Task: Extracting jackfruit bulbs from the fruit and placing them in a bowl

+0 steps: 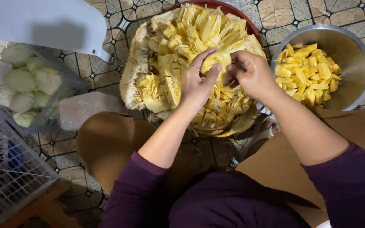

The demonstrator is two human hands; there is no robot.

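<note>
nearest, the person's knees in tan trousers and purple sleeves frame the work area on the tiled floor (119, 63). next, the left hand (196, 84) and right hand (252, 74) meet over the opened jackfruit (178, 46), which rests on a red tray (233, 10). both hands pinch one yellow fruit pod (218, 59) between thumb and fingertips, the pod sitting at the centre of the fruit just above the fibrous flesh. judged by appearance, the pod is soft, light and likely sticky or slippery; it should be gripped at its thick base rather than its thin edge, which could tear. further right, a steel bowl (360, 46) holds separated pods. further left, a wire basket (60, 95) contains pale green cabbages (20, 80).
</note>
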